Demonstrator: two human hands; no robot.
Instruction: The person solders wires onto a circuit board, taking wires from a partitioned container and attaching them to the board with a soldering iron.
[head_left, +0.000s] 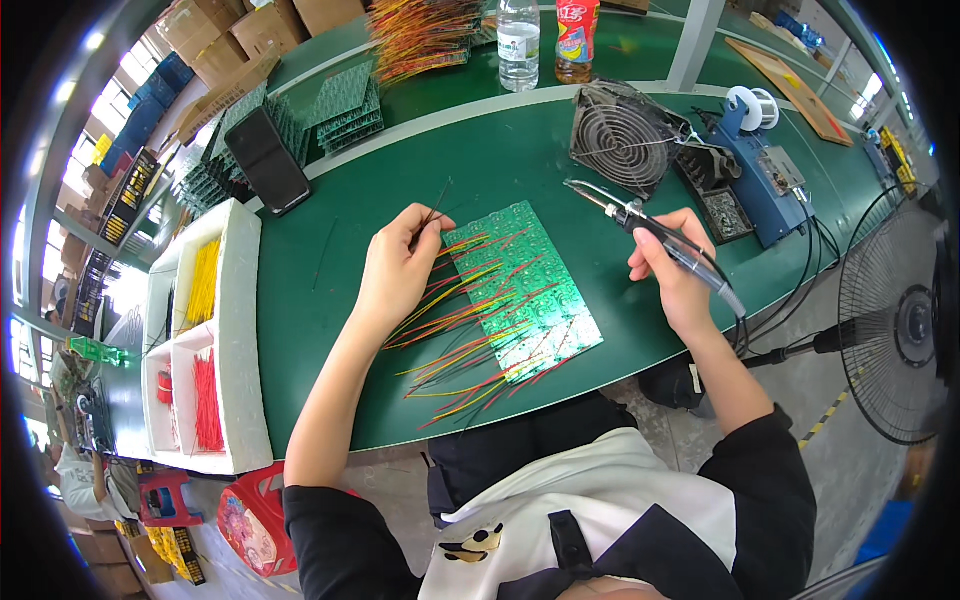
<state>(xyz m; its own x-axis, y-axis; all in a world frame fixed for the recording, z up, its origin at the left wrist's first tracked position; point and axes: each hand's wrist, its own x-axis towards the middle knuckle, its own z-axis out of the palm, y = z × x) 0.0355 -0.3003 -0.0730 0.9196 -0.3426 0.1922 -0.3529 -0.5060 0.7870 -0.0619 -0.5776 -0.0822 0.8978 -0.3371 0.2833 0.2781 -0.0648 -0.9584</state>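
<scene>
On the green work table lies a green circuit board panel (555,285), tilted slightly. Red, yellow and black wires (440,325) stick out from its left side in several bunches. Just past the panel's upper left corner is my left hand (398,262), its fingertips pinched on a thin black wire (440,198). My right hand (678,270) grips a soldering iron (655,228) by its dark handle, right of the panel. The iron's metal tip points up and left, raised and apart from the board.
A white foam box (240,300) at left holds yellow wires (203,285) and red wires (207,400). A phone (265,160) leans on stacked boards (345,105). A square fan (622,140), a blue solder feeder (755,185) and two bottles (518,50) stand beyond. A floor fan (900,325) is at right.
</scene>
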